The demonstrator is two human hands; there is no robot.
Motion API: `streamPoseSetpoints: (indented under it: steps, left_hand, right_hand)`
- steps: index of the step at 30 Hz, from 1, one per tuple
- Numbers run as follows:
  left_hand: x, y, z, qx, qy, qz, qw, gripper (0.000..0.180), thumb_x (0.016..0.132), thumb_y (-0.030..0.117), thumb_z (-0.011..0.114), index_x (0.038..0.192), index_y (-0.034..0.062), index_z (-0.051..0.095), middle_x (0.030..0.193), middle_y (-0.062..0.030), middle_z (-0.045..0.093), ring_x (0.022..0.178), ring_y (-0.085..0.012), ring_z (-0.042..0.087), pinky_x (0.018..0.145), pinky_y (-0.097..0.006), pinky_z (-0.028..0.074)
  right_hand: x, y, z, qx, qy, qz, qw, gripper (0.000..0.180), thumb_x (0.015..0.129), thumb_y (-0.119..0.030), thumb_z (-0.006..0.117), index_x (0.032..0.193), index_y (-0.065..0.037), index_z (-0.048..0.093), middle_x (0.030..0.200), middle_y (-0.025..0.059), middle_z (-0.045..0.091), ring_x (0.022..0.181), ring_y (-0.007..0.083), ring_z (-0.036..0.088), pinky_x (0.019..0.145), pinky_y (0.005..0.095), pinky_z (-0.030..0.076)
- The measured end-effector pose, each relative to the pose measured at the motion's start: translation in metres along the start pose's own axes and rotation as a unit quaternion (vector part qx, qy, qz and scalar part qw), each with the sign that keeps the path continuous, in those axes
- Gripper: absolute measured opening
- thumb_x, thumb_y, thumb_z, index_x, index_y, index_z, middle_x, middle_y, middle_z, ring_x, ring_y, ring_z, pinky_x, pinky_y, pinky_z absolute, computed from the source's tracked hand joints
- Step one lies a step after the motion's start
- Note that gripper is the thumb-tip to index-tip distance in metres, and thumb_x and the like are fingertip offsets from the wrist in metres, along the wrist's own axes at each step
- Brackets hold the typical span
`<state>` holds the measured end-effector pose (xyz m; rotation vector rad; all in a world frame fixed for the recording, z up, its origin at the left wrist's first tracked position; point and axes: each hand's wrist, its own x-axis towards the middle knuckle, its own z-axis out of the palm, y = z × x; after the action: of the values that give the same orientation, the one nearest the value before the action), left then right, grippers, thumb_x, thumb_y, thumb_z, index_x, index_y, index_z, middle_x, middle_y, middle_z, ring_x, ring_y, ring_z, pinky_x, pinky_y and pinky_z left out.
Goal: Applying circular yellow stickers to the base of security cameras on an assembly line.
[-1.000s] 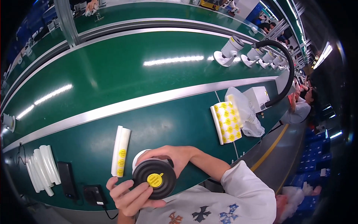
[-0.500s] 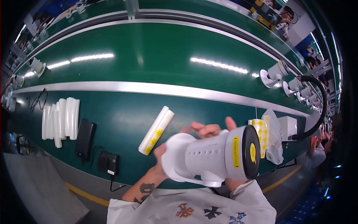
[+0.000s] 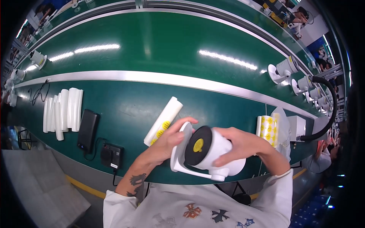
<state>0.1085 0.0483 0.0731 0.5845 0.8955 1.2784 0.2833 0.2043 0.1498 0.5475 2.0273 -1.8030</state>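
Head view, both hands at the near edge of a green bench [image 3: 125, 114]. A white camera [image 3: 213, 154] is held above the bench edge, its black round face turned up and to the person's left, with a yellow sticker [image 3: 197, 145] at the centre of that face.

Left hand [image 3: 167, 142]: fingers curled and closed on the flat white base plate of the camera; the topmost fingertip lies over the upper rim of the plate, and the plate stands just right of the palm. The black face sits just right of these fingers, apart from them.

Right hand [image 3: 237, 144]: fingers spread and wrapped over the camera's white body from the right; the forefinger runs along the upper side of the body and the thumb presses its lower side, so the body lies between thumb and fingers. The sticker is just left of the fingertips, untouched.

Just above the left fingers, a white roll [image 3: 163, 119] with yellow stickers lies flat on the bench. Right of the right hand, a sheet of yellow stickers [image 3: 267, 129] lies near the wrist. Well left of the left hand lie a black charger [image 3: 111, 156], a black slab [image 3: 88, 130] and white tubes [image 3: 62, 110]. More white cameras [image 3: 283, 70] stand far beyond the right fingers.
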Motion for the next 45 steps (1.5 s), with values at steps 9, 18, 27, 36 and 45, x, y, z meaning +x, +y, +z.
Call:
streamPoseSetpoints:
  steps: [9, 18, 27, 36, 45]
  left_hand:
    - [0.012, 0.004, -0.003, 0.12, 0.05, 0.07, 0.989, 0.046, 0.091, 0.015, 0.05, 0.135, 0.0105, 0.038, 0.111, -0.0079, 0.048, 0.088, -0.012, 0.054, 0.074, -0.025, 0.049]
    - [0.012, 0.016, 0.002, 0.073, 0.108, 0.114, 0.985, 0.074, 0.078, 0.03, 0.067, 0.14, 0.0137, 0.031, 0.127, -0.0112, 0.036, 0.109, -0.0215, 0.045, 0.095, -0.036, 0.04]
    - [0.012, 0.009, -0.003, 0.073, 0.105, 0.124, 0.984, 0.076, 0.075, 0.015, 0.068, 0.141, 0.0102, 0.029, 0.132, -0.0125, 0.034, 0.117, -0.022, 0.041, 0.1, -0.034, 0.033]
    - [0.021, 0.016, -0.025, 0.243, 0.276, 0.3, 0.88, 0.083, 0.078, 0.019, 0.072, 0.143, 0.0056, 0.023, 0.143, -0.0164, 0.03, 0.129, -0.0317, 0.037, 0.102, -0.044, 0.035]
    - [0.016, -0.003, -0.031, 0.686, 0.259, 0.134, 0.666, 0.062, 0.071, 0.029, 0.077, 0.121, 0.0023, 0.053, 0.113, -0.019, 0.051, 0.104, -0.0348, 0.049, 0.09, -0.042, 0.041]
  right_hand:
    - [-0.01, 0.002, -0.021, -0.127, 0.075, 0.015, 0.989, 0.078, 0.071, -0.047, 0.075, 0.129, -0.003, 0.047, 0.106, 0.0172, 0.063, 0.098, 0.0237, 0.061, 0.084, 0.0319, 0.048]
    - [-0.01, 0.014, -0.015, -0.048, 0.252, -0.07, 0.964, 0.059, 0.072, -0.028, 0.08, 0.118, 0.001, 0.057, 0.101, 0.0126, 0.064, 0.091, 0.0182, 0.061, 0.082, 0.0302, 0.048]
    - [-0.005, 0.005, -0.014, -0.17, 0.268, -0.023, 0.948, 0.063, 0.067, -0.031, 0.082, 0.116, 0.002, 0.059, 0.101, 0.0162, 0.065, 0.092, 0.022, 0.063, 0.079, 0.0318, 0.05]
    - [0.002, -0.036, -0.087, -0.303, 0.414, -0.074, 0.855, 0.062, 0.057, -0.037, 0.083, 0.102, -0.001, 0.061, 0.089, 0.0129, 0.063, 0.082, 0.0226, 0.063, 0.076, 0.031, 0.05]
    - [0.101, -0.058, -0.196, -0.544, 0.425, 0.074, 0.72, 0.063, 0.061, -0.052, 0.072, 0.103, -0.005, 0.067, 0.082, 0.0161, 0.068, 0.081, 0.0345, 0.065, 0.073, 0.0424, 0.052]
